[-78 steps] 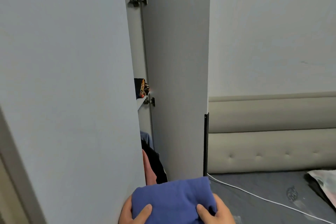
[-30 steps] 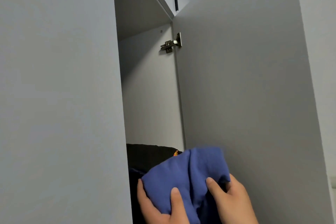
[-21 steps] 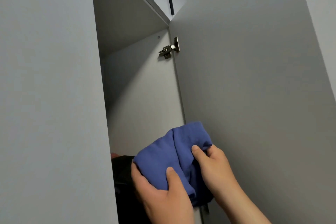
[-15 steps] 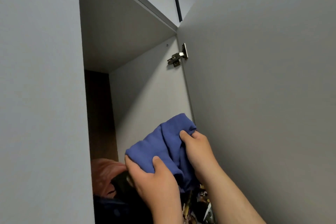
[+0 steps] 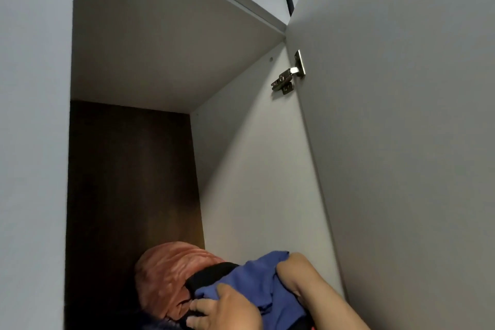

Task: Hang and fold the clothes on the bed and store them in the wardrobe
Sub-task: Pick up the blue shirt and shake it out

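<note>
Your left grip (image 5: 227, 311) and right grip (image 5: 297, 273) both clutch the blue garment (image 5: 254, 278), left thumb on top and right fingers curled into its upper edge, low inside the open wardrobe (image 5: 254, 169), just beside a black garment (image 5: 211, 273) and an orange bundle (image 5: 166, 273).

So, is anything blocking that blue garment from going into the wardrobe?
The door stands open. An orange bundle and a black item sit right behind the blue garment, touching it, so it probably lands on or against them.
</note>
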Demonstrator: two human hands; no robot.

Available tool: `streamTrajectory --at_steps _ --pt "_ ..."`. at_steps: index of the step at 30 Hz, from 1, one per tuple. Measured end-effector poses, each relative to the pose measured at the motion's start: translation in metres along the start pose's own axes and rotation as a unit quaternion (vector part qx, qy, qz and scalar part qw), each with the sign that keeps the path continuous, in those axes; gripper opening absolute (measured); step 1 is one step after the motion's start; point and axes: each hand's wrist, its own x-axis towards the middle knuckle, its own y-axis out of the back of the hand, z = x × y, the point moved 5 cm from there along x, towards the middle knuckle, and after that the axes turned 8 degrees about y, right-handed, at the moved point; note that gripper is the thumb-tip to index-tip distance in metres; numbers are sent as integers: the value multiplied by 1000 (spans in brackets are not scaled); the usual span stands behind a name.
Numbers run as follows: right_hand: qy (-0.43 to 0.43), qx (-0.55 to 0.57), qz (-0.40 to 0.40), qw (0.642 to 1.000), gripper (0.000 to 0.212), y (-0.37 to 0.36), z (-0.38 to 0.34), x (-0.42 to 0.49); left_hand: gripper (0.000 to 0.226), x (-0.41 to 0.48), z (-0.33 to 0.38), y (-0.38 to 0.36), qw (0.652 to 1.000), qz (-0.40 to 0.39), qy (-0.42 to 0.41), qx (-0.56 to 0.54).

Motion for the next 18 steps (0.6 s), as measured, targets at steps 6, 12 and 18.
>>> streamTrajectory --at_steps 6,12,18 --pt "176 -161 161 958 16 23 -8 2 58 -10 2 -9 993 33 -37 110" --pt "367 -167 37 914 41 3 -33 2 68 -9 5 -32 994 30 -53 86" --pt "230 -144 -120 955 54 -28 36 -1 76 5 -3 -37 993 -60 -9 103"
